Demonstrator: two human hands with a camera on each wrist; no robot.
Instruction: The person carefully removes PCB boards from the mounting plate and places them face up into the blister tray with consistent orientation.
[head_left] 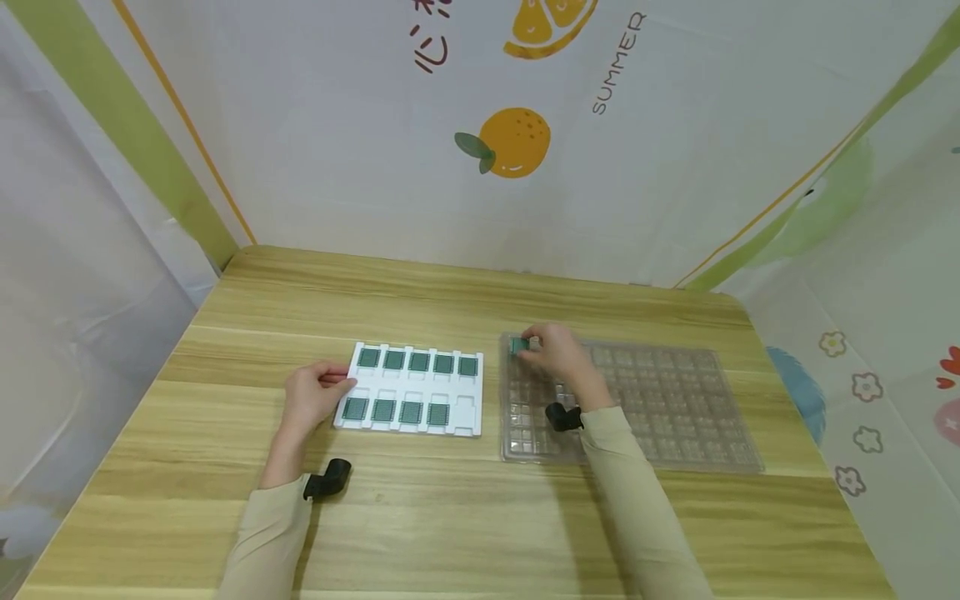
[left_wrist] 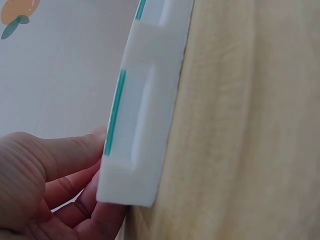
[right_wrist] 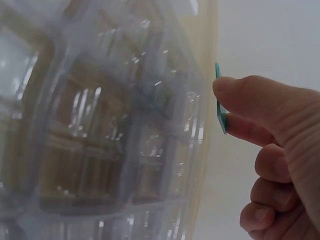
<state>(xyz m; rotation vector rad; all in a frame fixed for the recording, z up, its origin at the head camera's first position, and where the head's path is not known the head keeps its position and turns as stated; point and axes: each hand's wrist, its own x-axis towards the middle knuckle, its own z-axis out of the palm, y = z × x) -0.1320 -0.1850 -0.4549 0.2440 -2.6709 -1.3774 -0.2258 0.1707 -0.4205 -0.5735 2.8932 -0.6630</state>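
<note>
My left hand (head_left: 309, 400) grips the left edge of a white plastic tray (head_left: 412, 385), its thumb on top and fingers beneath in the left wrist view. Two rows of small green circuit boards (head_left: 418, 361) lie in this tray, and the pocket at its near right corner is bare. Between thumb and forefinger my right hand (head_left: 558, 357) pinches another green circuit board (right_wrist: 219, 100), seen edge-on in the right wrist view. That board is over the far left corner of a clear plastic compartment tray (head_left: 660, 408); the remaining fingers are curled in.
Both trays lie side by side on a wood-grain table (head_left: 420, 517), a narrow gap between them. A white printed curtain (head_left: 360, 150) hangs behind the table and along its sides. Black wrist cameras (head_left: 330, 479) project inward from both sleeves.
</note>
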